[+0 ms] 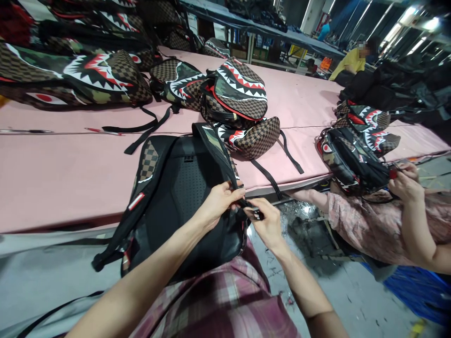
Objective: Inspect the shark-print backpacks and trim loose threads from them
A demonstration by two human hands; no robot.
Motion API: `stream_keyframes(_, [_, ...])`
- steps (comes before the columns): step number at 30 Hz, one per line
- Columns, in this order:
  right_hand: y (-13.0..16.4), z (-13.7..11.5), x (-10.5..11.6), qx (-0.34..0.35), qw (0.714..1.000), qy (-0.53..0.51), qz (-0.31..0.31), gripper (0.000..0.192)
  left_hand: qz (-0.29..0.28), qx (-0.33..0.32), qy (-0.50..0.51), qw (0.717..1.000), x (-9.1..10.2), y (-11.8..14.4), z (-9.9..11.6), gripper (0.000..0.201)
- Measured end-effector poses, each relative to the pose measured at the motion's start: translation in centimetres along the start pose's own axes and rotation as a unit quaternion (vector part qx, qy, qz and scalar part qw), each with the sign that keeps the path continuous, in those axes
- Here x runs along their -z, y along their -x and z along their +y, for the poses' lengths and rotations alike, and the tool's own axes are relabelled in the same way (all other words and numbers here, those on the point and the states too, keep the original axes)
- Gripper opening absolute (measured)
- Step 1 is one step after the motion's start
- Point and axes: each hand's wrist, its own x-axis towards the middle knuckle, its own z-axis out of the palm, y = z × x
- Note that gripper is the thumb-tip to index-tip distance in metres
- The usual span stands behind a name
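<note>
A black backpack [188, 188] with checkered and camouflage panels leans on the table edge and my lap, its padded back facing me. My left hand [220, 202] is closed on its right shoulder strap [214, 145], near the strap's lower end. Close beside it, my right hand [268, 220] pinches a narrow black webbing strap [255, 212] with a small shiny part, whose kind I cannot make out. The other shoulder strap [141, 206], bearing a red and white label, hangs down on the left.
Several shark-mouth backpacks [243, 89] lie on the pink table [70, 178], with loose straps [268, 176] trailing. A pen [26, 131] lies at left. On the right, a co-worker's hands [408, 183] handle another backpack [352, 157]. A blue crate [419, 295] stands on the floor.
</note>
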Motion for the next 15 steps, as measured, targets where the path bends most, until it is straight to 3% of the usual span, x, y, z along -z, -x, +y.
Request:
stream_keyframes(2, [-0.6, 0.9, -0.3, -0.064, 0.996, -0.053, 0.02, 0.02, 0.012, -0.014, -0.012, 1.0, -0.2, -0.6, -0.3, 0.054])
stream_keyframes(5, [-2.4, 2.1, -0.3, -0.16, 0.97, -0.169, 0.067, 0.025, -0.039, -0.048, -0.03, 0.998, -0.4, -1.1, -1.2, 0.044])
stream_keyframes(7, [-4.0, 2.6, -0.2, -0.191, 0.955, -0.211, 0.082, 0.029, -0.071, -0.043, -0.06, 0.995, -0.6, -1.6, -1.9, 0.029])
stream_keyframes(9, [-5.4, 3.0, 0.0, -0.198, 0.953, -0.215, 0.084, 0.033, -0.058, -0.02, -0.087, 0.994, -0.7, -2.3, -2.6, 0.022])
stream_keyframes(12, [-6.4, 4.0, 0.1, -0.211, 0.953, -0.207, 0.062, 0.036, -0.005, -0.001, -0.084, 0.996, -0.8, -4.1, -2.9, 0.025])
stream_keyframes(15, [-5.0, 5.7, -0.2, -0.244, 0.951, -0.19, -0.012, 0.038, 0.021, 0.031, -0.061, 0.997, -0.7, -5.7, -2.9, 0.024])
